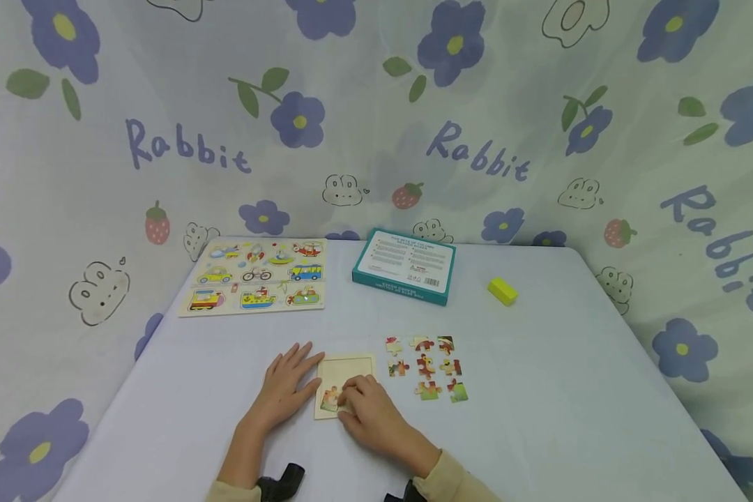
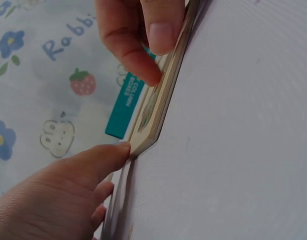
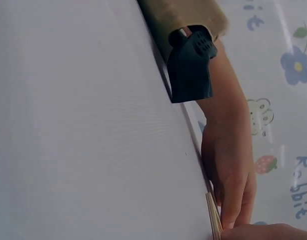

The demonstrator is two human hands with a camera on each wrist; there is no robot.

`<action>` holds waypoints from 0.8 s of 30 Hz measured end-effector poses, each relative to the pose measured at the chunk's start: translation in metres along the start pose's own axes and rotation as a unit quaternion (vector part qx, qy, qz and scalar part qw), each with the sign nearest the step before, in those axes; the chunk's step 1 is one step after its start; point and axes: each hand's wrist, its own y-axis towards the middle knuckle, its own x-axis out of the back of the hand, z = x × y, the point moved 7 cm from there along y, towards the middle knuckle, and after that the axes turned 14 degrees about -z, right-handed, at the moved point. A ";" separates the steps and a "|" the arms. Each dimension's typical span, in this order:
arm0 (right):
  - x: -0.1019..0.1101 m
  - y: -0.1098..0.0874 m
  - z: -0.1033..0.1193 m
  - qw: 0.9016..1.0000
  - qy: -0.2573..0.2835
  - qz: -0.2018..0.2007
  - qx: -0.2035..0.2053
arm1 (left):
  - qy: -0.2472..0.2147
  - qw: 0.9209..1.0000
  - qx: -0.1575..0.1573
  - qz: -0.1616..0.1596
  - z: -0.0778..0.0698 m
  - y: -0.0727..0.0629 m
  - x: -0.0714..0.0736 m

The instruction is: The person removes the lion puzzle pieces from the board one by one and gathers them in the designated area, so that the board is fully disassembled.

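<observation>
A wooden puzzle tray [image 1: 346, 365] lies on the table between both hands, with one picture piece [image 1: 330, 398] in its lower left corner. My left hand [image 1: 284, 390] rests along the tray's left side, fingers spread; its thumb [image 2: 118, 150] touches the tray's edge. Over the tray's lower right part, my right hand [image 1: 371, 415] has bent fingers, and one fingertip [image 2: 154, 80] presses down at the piece. Thumb and finger of that hand stand apart in the left wrist view. Right of the tray lie several loose jigsaw pieces [image 1: 425, 366] in rough rows.
A board with vehicle pictures [image 1: 255, 277] lies at the back left. Beside it is a teal box [image 1: 401, 268] with printed text, and farther right a yellow block [image 1: 503, 291]. A patterned cloth [image 1: 376, 125] hangs behind the white table [image 1: 571, 418].
</observation>
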 end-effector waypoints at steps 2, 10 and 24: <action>-0.002 0.001 -0.001 1.000 -0.006 0.001 -0.011 | 0.001 1.000 0.000 0.001 -0.001 0.001 0.000; -0.008 0.004 -0.004 0.998 -0.025 0.027 -0.054 | 0.003 1.000 -0.002 0.006 -0.003 0.003 0.000; -0.015 0.003 -0.014 0.991 0.013 0.016 -0.130 | 0.002 1.000 0.001 0.010 -0.002 0.001 0.000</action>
